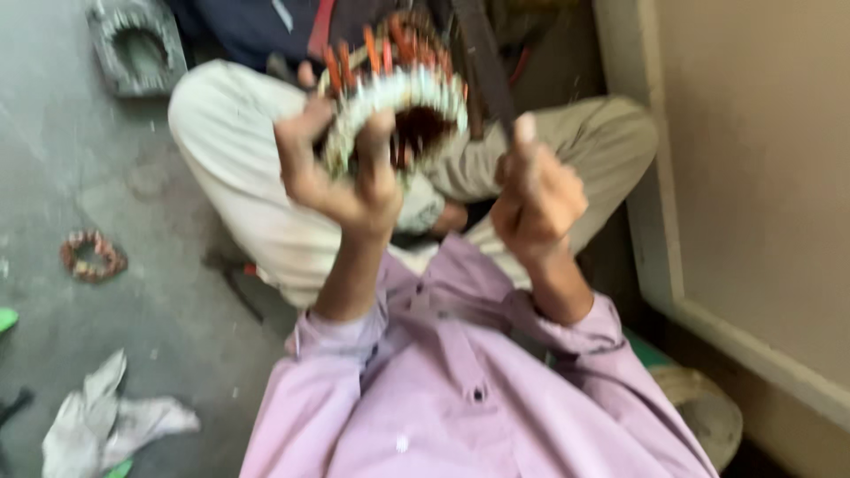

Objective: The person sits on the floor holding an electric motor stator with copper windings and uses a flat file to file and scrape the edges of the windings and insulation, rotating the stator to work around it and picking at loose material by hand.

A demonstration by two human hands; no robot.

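Ring-shaped motor stator winding [398, 106] with copper coils and white ties, raised above the lap, gripped by closed fingers of the left hand [341, 173], dark flat tool [482, 62] clasped in the right hand [536, 199], smaller coil ring [92, 255] and crumpled white rag [106, 425] on the floor [168, 327] far left

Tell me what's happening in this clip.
A seated person in a lilac shirt holds a ring-shaped motor winding, with copper coils and white ties, up in the left hand. The right hand grips a dark flat tool set against the ring's right side. A smaller coil ring and a crumpled rag lie on the grey floor. The picture is blurred.
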